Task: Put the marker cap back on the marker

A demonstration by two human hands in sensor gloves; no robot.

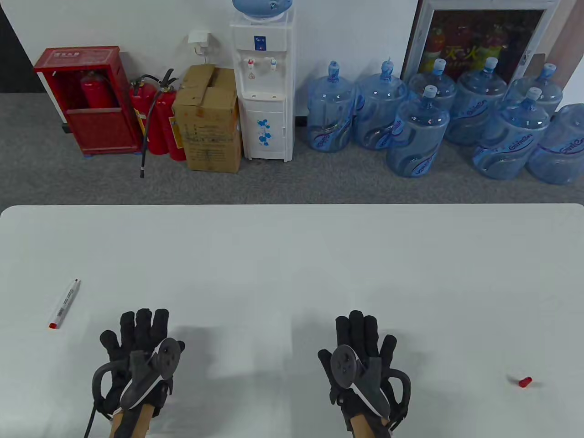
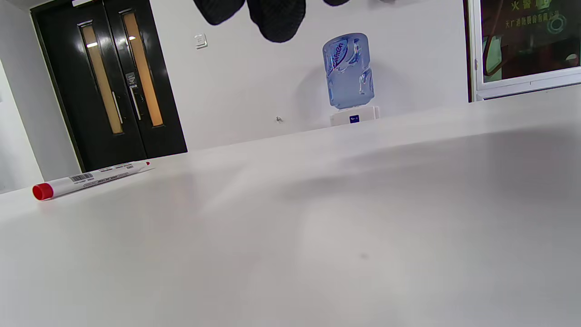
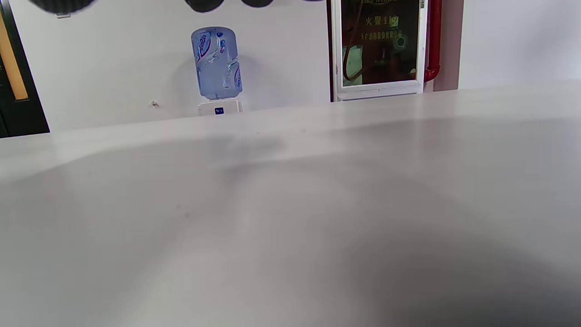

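A white marker (image 1: 65,303) with a red end lies on the white table (image 1: 292,255) at the far left, its bare tip pointing away; it also shows in the left wrist view (image 2: 91,178). A small red cap (image 1: 525,382) lies alone at the near right. My left hand (image 1: 137,337) lies flat and open on the table, right of the marker, holding nothing. My right hand (image 1: 360,342) lies flat and open near the table's middle, well left of the cap, holding nothing. Only fingertips (image 2: 277,20) show at the top of the wrist views.
Beyond the table's far edge stand a water dispenser (image 1: 263,86), a cardboard box (image 1: 207,121), fire extinguishers (image 1: 157,118) and several blue water jugs (image 1: 417,132) on the floor.
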